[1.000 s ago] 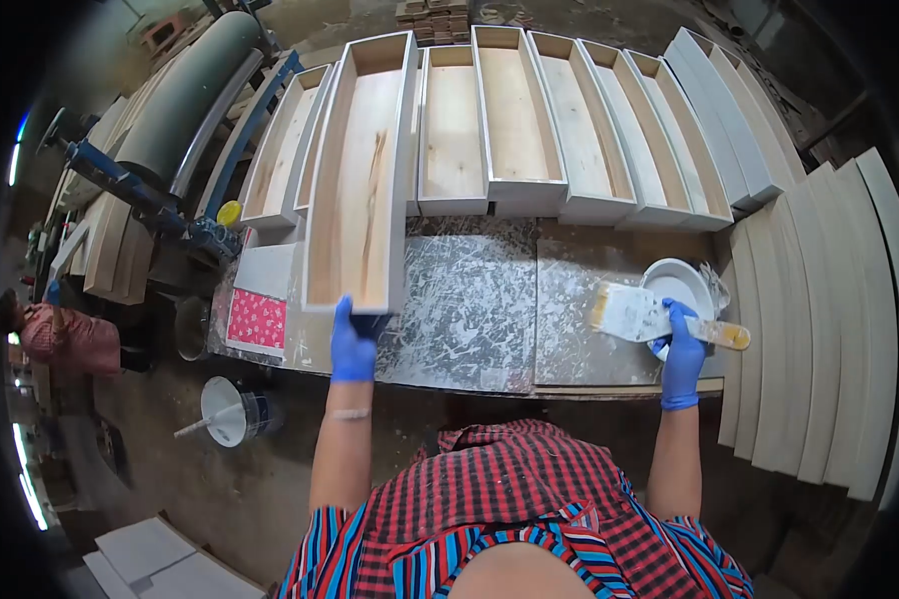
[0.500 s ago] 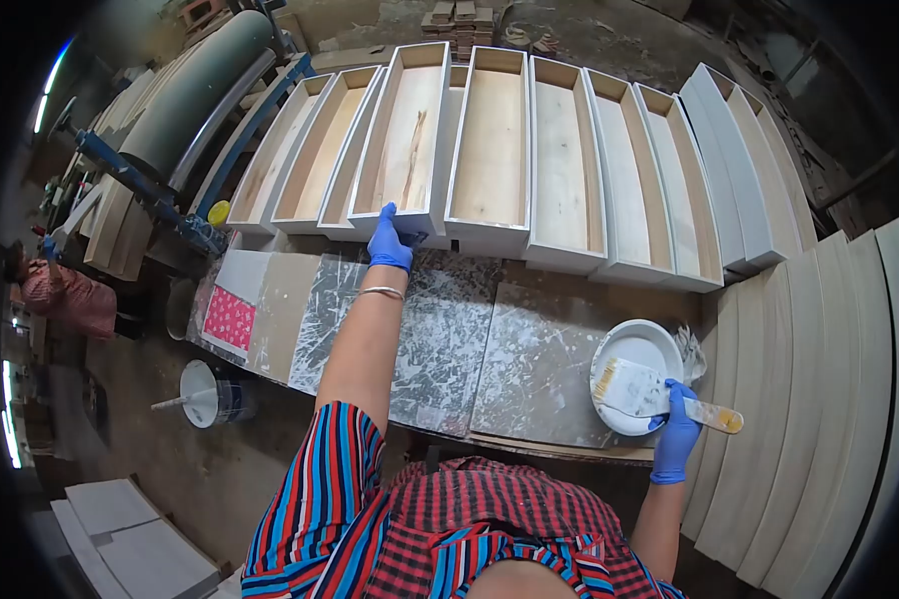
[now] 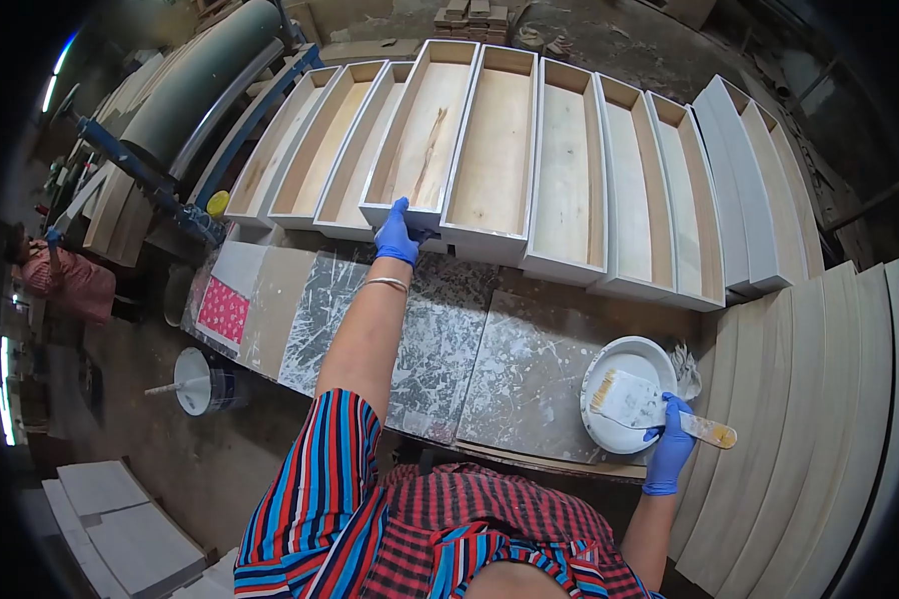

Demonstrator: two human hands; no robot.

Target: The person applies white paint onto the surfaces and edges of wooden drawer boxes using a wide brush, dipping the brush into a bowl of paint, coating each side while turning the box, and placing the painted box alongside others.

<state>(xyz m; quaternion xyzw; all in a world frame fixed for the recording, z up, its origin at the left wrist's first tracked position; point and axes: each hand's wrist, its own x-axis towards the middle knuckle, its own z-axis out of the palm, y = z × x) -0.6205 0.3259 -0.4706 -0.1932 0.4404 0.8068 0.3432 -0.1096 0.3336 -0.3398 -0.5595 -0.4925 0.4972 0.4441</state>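
In the head view, my blue-gloved left hand (image 3: 397, 240) grips the near end of a long, shallow wooden box (image 3: 425, 140) with white-painted edges and a brown streak on its bare bottom. This box sits a little higher than the boxes beside it, close against the box (image 3: 491, 150) on its right. My gloved right hand (image 3: 672, 444) is closed round a wide paintbrush (image 3: 634, 401), whose pale bristles lie over a white bowl (image 3: 591, 409). Whether these fingers also hold the bowl's rim, I cannot tell.
Several similar boxes (image 3: 569, 180) stand in a row along the far side of the paint-spattered table (image 3: 529, 369). Long pale boards (image 3: 779, 399) are stacked at right. A roller machine (image 3: 185, 120), a bucket (image 3: 195, 384) and another person (image 3: 65, 280) are at left.
My left hand has shifted the streaked box to the right, against its neighbour, uncovering more of the box on its left. My right hand keeps the brush over the bowl; the view has turned slightly.
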